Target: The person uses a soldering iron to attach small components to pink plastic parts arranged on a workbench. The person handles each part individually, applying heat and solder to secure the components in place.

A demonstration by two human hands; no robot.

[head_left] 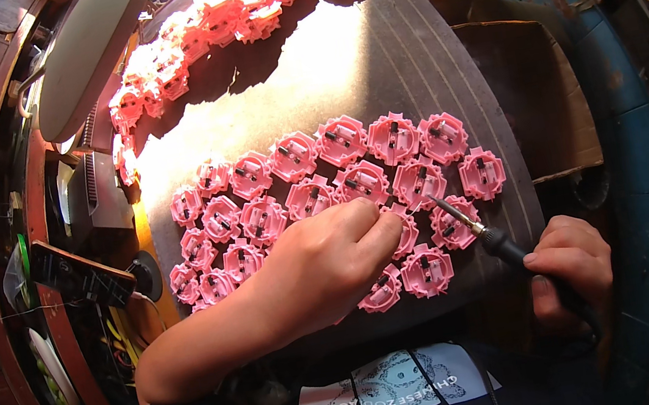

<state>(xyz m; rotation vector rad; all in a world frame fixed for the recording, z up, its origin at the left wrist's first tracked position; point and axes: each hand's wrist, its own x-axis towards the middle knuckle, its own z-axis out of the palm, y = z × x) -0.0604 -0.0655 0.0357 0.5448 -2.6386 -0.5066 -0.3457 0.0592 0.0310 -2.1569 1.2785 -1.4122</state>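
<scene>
My right hand [571, 264] is closed around the handle of a soldering iron [504, 246]. Its thin metal tip points up and left, over the pink plastic housings. Close to that tip is my left hand [340, 243], its fingers pinched together above the rows. A thin pale strand, apparently solder wire [418, 206], runs from those fingers toward the tip; the fingertips themselves are partly hidden. Each round pink housing [427, 271] has a notched rim and small black and white parts inside. Several housings [342, 141] lie in rows, some covered by my left hand and forearm.
More pink housings [224, 13] are heaped along the far edge of the grey table [440, 71], in bright sunlight. An open cardboard box [534, 94] stands to the right. At the left are a phone [78, 269] on a stand and a pale oval panel [90, 57].
</scene>
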